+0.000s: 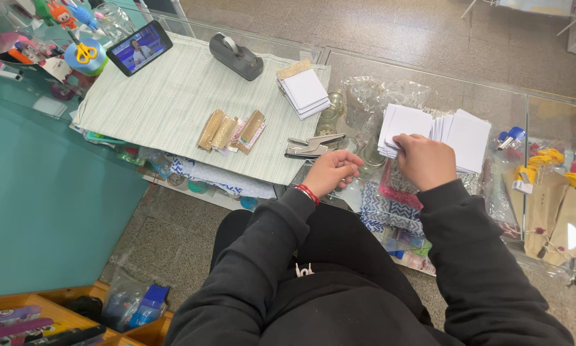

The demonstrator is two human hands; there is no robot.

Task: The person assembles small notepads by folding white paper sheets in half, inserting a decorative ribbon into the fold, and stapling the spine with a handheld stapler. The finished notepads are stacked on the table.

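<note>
White cards (406,122) under right hand (425,160)

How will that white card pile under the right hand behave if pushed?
The white card pile is already fanned and uneven, so it would probably slide apart rather than move as one. It lies on smooth glass, so likely slippery. The right hand presses its near edge.

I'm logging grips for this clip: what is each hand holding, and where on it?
The right hand pinches the near edge of the white card stack. The left hand is curled beside the metal stapler; whether it holds anything cannot be told.
</note>
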